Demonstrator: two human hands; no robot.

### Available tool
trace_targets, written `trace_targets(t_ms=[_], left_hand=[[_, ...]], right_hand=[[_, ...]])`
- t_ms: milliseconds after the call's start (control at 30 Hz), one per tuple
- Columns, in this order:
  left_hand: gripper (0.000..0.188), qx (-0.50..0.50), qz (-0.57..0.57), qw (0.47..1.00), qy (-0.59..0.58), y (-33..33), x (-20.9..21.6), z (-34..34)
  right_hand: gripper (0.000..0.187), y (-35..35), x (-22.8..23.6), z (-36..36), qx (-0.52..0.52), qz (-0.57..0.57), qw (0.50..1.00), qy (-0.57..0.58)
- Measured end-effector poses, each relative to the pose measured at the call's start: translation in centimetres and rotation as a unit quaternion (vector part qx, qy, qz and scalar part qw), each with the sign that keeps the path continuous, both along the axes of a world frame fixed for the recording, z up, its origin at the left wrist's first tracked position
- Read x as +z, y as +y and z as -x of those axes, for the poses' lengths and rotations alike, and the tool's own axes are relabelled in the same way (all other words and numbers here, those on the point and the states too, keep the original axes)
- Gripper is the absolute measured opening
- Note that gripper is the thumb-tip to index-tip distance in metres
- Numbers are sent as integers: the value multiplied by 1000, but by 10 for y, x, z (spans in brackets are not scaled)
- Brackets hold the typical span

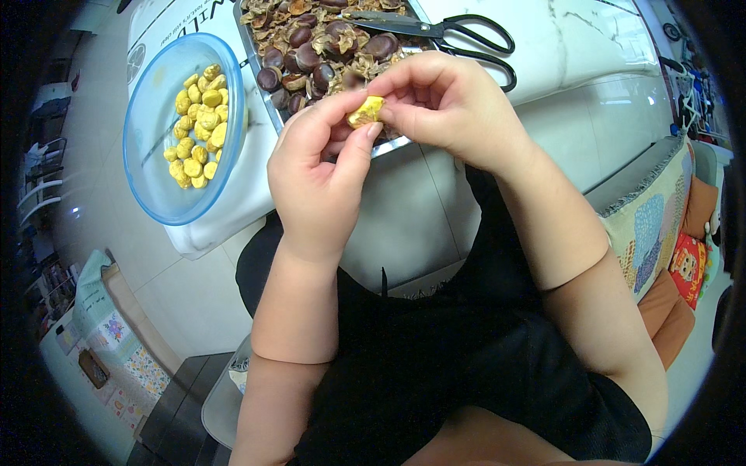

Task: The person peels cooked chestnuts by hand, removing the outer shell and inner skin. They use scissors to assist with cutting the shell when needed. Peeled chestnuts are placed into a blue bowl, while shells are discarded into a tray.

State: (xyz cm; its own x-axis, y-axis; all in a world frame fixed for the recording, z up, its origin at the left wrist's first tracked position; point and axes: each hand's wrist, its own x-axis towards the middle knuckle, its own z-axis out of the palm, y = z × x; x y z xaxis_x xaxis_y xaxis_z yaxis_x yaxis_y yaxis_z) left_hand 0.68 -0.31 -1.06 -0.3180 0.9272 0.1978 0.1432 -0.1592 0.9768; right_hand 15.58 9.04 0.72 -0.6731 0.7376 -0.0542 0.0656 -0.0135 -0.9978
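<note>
A yellow, partly peeled chestnut point(364, 113) is pinched between the thumb and forefinger of my left hand point(315, 175). My right hand point(462, 109) grips the same nut from the other side, thumb and fingertips against its right end. Both hands are over the near edge of a metal tray point(251, 56). In that tray lie brown unpeeled chestnuts point(307, 57) among dry shell and skin scraps point(268, 23). To the left, a clear bluish oval bowl point(148, 116) holds several yellow peeled chestnuts point(207, 118).
Black-handled scissors point(443, 31) rest across the tray's right side, handles over the white marbled table point(575, 39). At the right is a sofa with a patterned cover point(649, 225) and cushions point(668, 311). Another cloth-covered piece of furniture point(116, 342) stands lower left.
</note>
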Motion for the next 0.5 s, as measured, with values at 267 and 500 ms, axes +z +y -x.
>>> trace_targets(t_ms=[267, 500], left_hand=[[26, 7, -14, 999, 28, 1, 3, -1], [26, 17, -12, 1000, 18, 1, 2, -1]], right_hand=[[16, 1, 0, -1, -3, -24, 999, -42], [17, -1, -4, 2, -19, 16, 999, 27]])
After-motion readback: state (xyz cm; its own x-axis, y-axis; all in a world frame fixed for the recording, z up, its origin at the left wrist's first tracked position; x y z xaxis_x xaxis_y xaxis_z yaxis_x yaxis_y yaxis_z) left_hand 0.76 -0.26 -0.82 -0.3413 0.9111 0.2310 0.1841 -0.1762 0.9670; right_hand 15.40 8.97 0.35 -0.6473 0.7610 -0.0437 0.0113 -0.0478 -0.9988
